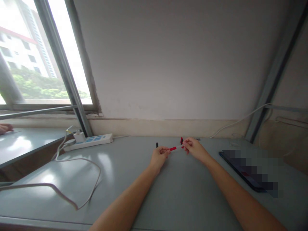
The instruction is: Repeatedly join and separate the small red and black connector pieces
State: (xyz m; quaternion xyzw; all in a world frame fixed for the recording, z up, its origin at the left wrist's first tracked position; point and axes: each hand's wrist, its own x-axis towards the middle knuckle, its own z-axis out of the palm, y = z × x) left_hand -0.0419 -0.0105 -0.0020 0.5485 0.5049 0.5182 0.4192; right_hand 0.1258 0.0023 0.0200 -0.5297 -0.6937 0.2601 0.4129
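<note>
A slim red and whitish pen-like piece [172, 149] spans the gap between my two hands, over the back middle of the grey table [183, 192]. My left hand [159, 158] pinches its red end. The fingertips of my right hand [192, 148] are closed at its pale end. A small dark upright object [157, 145] stands just behind my left hand. Close behind my right hand is a red and black item [181, 140], partly hidden by the fingers.
A white power strip [99, 139] with a plug lies at the back left, its cable [98, 173] looping over the table. A dark flat device [240, 173], partly pixelated, lies at the right. Another person's hand [5, 128] rests on a neighbouring table at the far left.
</note>
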